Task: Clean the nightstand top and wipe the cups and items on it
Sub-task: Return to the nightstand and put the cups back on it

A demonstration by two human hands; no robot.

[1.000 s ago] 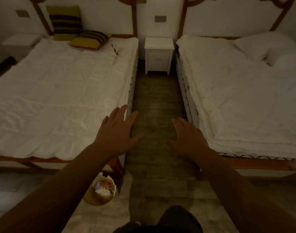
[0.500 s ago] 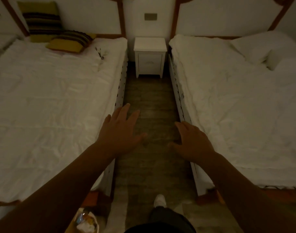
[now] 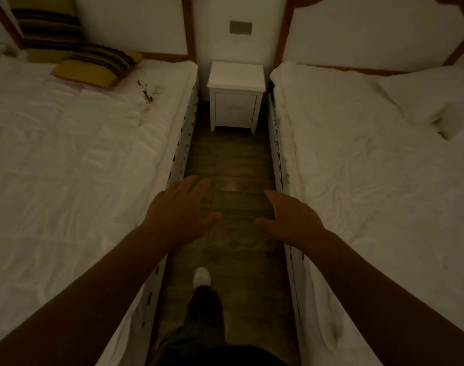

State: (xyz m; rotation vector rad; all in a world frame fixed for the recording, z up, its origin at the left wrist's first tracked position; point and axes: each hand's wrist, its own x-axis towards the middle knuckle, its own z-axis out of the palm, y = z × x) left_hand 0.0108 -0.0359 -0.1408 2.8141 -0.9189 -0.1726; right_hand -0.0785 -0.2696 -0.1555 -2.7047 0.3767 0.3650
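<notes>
A small white nightstand (image 3: 235, 75) with one drawer stands against the far wall, between two beds. No cups or items show on its top in this dim view. My left hand (image 3: 179, 212) and my right hand (image 3: 288, 220) are stretched out in front of me over the aisle, palms down, fingers spread and holding nothing. Both hands are well short of the nightstand.
A white bed (image 3: 67, 167) lies on the left with striped yellow cushions (image 3: 96, 67) and small dark items (image 3: 146, 92) near its head. Another white bed (image 3: 378, 167) with white pillows (image 3: 423, 96) is on the right. A narrow wooden floor aisle (image 3: 230, 159) runs between them; my white shoe (image 3: 201, 276) steps on it.
I have walked forward into the aisle between the beds, so the nightstand is nearer. The small bin at the left bed's foot has left the view. Both hands stay open.
</notes>
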